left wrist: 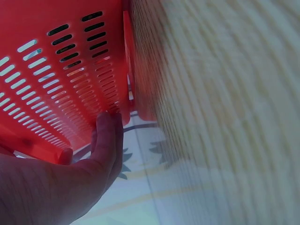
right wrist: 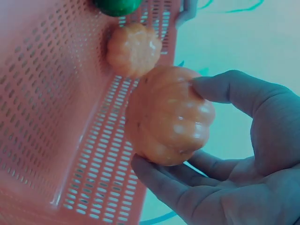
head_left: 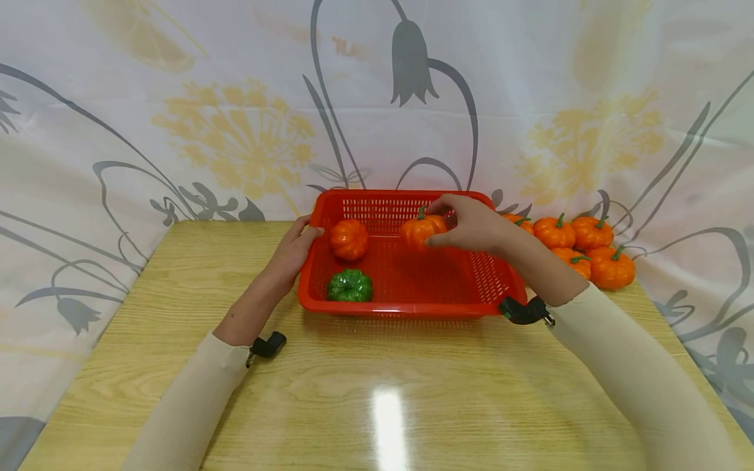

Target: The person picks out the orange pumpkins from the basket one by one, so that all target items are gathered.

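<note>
A red plastic basket [head_left: 406, 307] with slotted walls stands on the table. My left hand [head_left: 292, 252] holds its left end, thumb at the rim and fingers along the outer wall [left wrist: 70, 79]. Over the basket, my right hand [head_left: 474, 226] grips a small orange pumpkin [head_left: 419, 230] with a green stem, thumb on one side and fingers on the other, as the right wrist view shows. Inside, at the left, lie another orange pumpkin [head_left: 349, 239] and, nearer the front, a green pumpkin [head_left: 350, 286].
Several orange pumpkins [head_left: 611, 267] sit clustered on the wooden table [head_left: 330, 392] to the right of the basket, partly behind my right forearm. A patterned curtain [head_left: 365, 98] hangs at the table's back edge.
</note>
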Demonstrator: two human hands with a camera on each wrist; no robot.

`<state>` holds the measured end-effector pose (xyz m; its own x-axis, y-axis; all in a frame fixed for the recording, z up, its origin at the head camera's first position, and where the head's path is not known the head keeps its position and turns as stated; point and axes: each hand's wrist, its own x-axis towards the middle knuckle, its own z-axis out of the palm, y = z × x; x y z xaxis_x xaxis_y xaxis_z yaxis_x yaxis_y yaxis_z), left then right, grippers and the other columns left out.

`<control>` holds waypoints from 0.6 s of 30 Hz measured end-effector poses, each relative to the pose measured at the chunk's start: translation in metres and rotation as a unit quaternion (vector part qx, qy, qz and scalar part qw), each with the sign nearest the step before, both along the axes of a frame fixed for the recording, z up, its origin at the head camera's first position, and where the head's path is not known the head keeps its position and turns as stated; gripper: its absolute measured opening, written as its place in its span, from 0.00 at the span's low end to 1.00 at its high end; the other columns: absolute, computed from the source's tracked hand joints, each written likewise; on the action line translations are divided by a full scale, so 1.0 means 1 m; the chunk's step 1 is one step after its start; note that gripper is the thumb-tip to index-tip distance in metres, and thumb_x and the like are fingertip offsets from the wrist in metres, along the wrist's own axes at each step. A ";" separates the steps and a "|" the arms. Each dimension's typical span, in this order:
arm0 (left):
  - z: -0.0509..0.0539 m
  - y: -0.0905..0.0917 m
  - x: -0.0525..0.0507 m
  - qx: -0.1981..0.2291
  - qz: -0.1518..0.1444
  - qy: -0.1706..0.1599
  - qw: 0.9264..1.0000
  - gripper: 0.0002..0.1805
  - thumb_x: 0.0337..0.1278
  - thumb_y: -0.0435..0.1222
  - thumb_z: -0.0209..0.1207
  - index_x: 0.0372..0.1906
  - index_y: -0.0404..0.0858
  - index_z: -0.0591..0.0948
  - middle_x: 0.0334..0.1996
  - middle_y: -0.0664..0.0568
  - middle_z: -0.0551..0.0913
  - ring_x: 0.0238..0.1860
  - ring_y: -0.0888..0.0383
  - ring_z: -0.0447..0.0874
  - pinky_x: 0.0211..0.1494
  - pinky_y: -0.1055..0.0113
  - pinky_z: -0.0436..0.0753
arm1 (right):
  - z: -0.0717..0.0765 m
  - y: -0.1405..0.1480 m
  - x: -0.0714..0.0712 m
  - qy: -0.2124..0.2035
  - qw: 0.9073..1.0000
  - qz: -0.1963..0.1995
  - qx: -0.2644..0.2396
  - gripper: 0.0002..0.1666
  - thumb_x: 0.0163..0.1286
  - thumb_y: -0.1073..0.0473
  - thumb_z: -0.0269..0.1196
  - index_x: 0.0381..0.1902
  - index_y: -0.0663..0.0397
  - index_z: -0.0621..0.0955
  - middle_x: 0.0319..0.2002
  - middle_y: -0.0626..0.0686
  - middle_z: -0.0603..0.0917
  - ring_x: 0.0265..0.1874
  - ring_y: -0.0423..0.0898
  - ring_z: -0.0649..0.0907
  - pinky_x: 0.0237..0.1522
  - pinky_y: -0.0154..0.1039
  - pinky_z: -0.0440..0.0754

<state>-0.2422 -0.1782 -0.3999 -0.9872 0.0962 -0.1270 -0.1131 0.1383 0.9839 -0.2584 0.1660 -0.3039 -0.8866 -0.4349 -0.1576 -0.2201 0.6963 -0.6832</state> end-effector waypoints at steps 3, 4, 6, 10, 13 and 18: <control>0.000 0.000 0.000 -0.001 0.001 -0.001 1.000 0.31 0.79 0.45 0.48 0.80 0.44 0.64 0.68 0.39 0.78 0.64 0.42 0.83 0.55 0.63 0.88 | 0.002 0.005 0.010 0.021 1.000 -0.003 -0.004 0.36 0.67 0.53 0.75 0.68 0.54 0.76 0.68 0.56 0.76 0.64 0.58 0.79 0.62 0.54 0.82; 0.000 0.000 0.000 -0.002 0.002 -0.001 1.000 0.31 0.79 0.45 0.48 0.81 0.44 0.64 0.68 0.39 0.78 0.64 0.42 0.83 0.55 0.64 0.88 | 0.002 0.007 0.013 0.025 1.000 -0.005 -0.006 0.36 0.67 0.53 0.75 0.69 0.55 0.75 0.68 0.56 0.76 0.65 0.59 0.78 0.63 0.55 0.82; 0.000 0.000 0.000 -0.003 0.002 -0.002 1.000 0.31 0.79 0.45 0.48 0.81 0.44 0.64 0.69 0.39 0.78 0.64 0.42 0.83 0.55 0.64 0.88 | 0.002 0.011 0.019 0.036 0.999 -0.008 -0.006 0.38 0.67 0.53 0.75 0.70 0.54 0.74 0.70 0.56 0.75 0.67 0.60 0.77 0.66 0.57 0.81; 0.001 0.000 0.001 -0.001 0.001 -0.001 1.000 0.31 0.80 0.45 0.47 0.81 0.43 0.64 0.69 0.39 0.77 0.64 0.41 0.82 0.55 0.64 0.88 | 0.001 0.019 0.031 0.045 0.998 -0.013 -0.030 0.40 0.68 0.55 0.75 0.72 0.57 0.72 0.72 0.57 0.73 0.71 0.61 0.74 0.70 0.58 0.77; 0.000 0.000 0.001 0.001 0.000 -0.001 1.000 0.31 0.80 0.45 0.47 0.81 0.43 0.63 0.69 0.39 0.77 0.64 0.41 0.82 0.54 0.64 0.88 | 0.000 0.025 0.040 0.045 0.998 -0.021 -0.049 0.40 0.68 0.56 0.76 0.72 0.58 0.71 0.72 0.57 0.73 0.72 0.60 0.74 0.69 0.58 0.78; 0.000 0.000 0.001 0.003 0.000 -0.001 1.000 0.31 0.80 0.45 0.47 0.81 0.44 0.64 0.69 0.39 0.77 0.65 0.42 0.82 0.54 0.65 0.88 | -0.003 0.036 0.052 0.060 0.995 -0.045 -0.060 0.40 0.67 0.56 0.77 0.71 0.57 0.72 0.72 0.58 0.73 0.71 0.62 0.75 0.67 0.58 0.80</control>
<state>-0.2414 -0.1784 -0.3997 -0.9869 0.0974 -0.1283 -0.1149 0.1321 0.9845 -0.2065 0.2018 -0.3067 -0.9322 -0.3619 -0.0001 -0.2454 0.6323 -0.7348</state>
